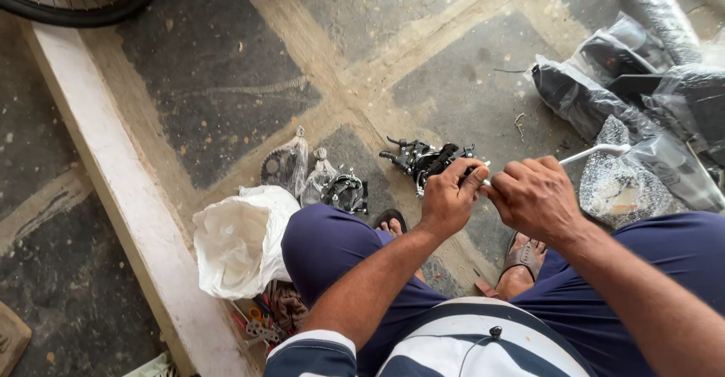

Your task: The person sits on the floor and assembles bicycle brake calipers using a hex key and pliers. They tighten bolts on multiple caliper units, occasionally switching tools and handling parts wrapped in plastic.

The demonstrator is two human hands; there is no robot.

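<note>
Worn patterned concrete floor underfoot; left hand [451,196] clenched on black metal bicycle brake assembly [427,158], raised over knees; right hand [535,196] closed around thin white metal rod [596,150] meeting it. Best gripped firm, turned slowly, kept above white plastic bag [240,239]

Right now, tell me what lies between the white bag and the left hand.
Head view: the person's blue-trousered left knee lies between white bag and left hand.

Even, soft daylight fills the frame; shadows are faint. Glare marks the plastic wrapping [642,60] at upper right. Focus is sharp centrally. Wide-angle distortion bends the frame edges, notably the lower corners.
</note>
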